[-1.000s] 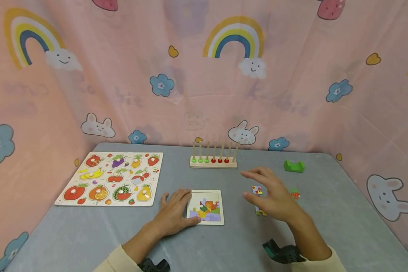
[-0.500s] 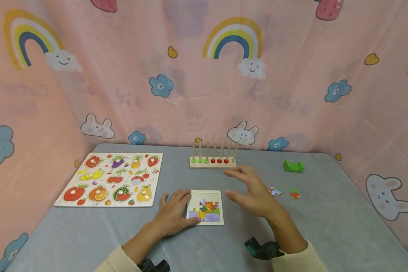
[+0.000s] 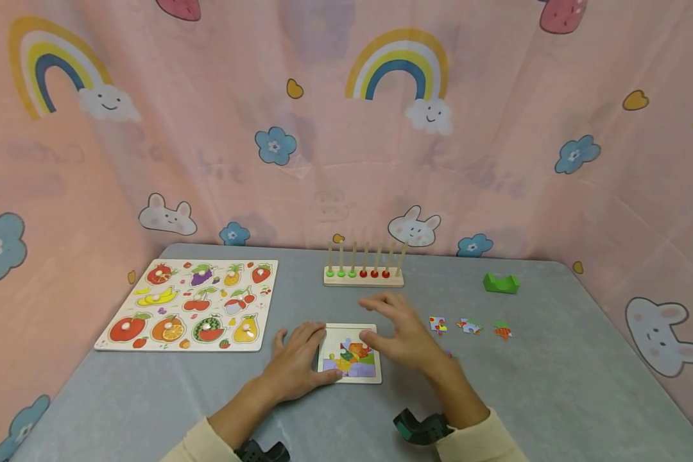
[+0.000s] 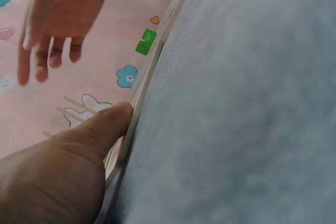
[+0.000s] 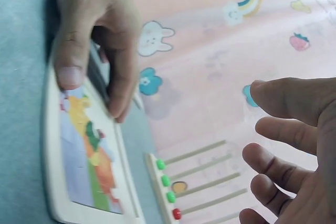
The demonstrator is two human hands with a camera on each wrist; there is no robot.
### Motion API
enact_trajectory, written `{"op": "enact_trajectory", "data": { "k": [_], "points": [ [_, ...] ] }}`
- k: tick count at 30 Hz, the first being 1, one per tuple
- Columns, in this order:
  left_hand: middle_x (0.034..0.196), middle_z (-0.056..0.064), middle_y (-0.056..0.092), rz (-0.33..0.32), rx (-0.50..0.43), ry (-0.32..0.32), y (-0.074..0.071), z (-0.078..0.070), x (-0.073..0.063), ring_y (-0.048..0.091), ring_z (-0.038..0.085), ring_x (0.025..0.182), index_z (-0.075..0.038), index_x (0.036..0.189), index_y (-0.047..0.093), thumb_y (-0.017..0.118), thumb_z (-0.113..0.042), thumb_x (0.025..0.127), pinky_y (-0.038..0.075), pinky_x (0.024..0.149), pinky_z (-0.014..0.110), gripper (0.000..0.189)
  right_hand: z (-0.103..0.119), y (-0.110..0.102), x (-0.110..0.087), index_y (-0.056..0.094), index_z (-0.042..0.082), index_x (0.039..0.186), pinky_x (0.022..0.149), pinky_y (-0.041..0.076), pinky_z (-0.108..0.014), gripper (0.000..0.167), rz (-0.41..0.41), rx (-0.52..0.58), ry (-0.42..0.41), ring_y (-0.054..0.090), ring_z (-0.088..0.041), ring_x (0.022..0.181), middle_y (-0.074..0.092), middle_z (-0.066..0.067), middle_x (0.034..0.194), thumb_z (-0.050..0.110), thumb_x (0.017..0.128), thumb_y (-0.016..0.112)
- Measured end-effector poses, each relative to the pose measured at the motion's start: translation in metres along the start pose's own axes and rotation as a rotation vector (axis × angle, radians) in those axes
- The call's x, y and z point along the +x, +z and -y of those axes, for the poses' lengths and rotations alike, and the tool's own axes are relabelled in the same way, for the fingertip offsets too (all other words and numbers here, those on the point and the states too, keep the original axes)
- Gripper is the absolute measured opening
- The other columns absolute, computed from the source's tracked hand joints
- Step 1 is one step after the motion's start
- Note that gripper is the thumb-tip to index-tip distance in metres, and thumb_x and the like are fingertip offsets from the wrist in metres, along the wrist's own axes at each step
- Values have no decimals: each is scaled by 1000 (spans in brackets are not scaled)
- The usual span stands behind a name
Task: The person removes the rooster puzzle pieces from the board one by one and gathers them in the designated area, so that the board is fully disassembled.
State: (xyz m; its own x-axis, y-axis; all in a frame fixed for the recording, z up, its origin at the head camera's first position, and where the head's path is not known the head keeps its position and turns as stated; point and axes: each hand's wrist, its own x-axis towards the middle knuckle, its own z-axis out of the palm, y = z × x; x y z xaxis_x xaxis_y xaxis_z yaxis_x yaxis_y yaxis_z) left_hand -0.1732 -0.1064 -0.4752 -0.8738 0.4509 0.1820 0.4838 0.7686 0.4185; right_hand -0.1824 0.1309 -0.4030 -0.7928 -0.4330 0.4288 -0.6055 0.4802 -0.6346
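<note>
A small wooden jigsaw tray (image 3: 332,340) lies on the table in front of me, its lower and right parts filled with a colourful picture. My left hand (image 3: 293,366) holds it at the left side, thumb (image 5: 71,72) on the near edge and fingers at the far left corner. Above the tray's right edge hovers my right hand (image 3: 407,333); in the right wrist view its fingers (image 5: 286,135) are spread with nothing between them. Loose jigsaw pieces lie to the right: one (image 3: 437,325), a second (image 3: 470,326) and a third (image 3: 502,330). Another (image 3: 449,353) is mostly hidden behind the right wrist.
A fruit peg puzzle board (image 3: 185,305) lies at the left. Behind the tray stands a wooden peg counter (image 3: 362,280) with green and red beads. A green block (image 3: 501,283) sits at the back right of the grey table (image 3: 583,385); a pink curtain hangs behind.
My right hand has moved left, from over the loose pieces to the tray's right edge, uncovering several pieces. My left hand and the tray have stayed in place.
</note>
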Motion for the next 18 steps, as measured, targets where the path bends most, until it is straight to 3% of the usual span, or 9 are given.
{"op": "enact_trajectory", "data": {
  "k": [9, 18],
  "points": [
    [141, 7, 45, -10, 24, 7, 0, 0, 0, 35, 28, 132, -5, 136, 52, 69, -58, 80, 14, 99, 67, 79, -18, 25, -3, 63, 3, 126, 83, 40, -48, 47, 34, -6, 23, 45, -24, 102, 58, -10, 112, 11, 81, 76],
    [140, 8, 46, -23, 22, 15, 1, 0, -1, 35, 28, 132, -4, 134, 53, 71, -56, 79, 14, 99, 68, 78, -28, 40, -7, 62, 1, 127, 84, 40, -44, 48, 107, 4, 84, 42, -22, 103, 56, -7, 112, 14, 82, 75]
  ]
}}
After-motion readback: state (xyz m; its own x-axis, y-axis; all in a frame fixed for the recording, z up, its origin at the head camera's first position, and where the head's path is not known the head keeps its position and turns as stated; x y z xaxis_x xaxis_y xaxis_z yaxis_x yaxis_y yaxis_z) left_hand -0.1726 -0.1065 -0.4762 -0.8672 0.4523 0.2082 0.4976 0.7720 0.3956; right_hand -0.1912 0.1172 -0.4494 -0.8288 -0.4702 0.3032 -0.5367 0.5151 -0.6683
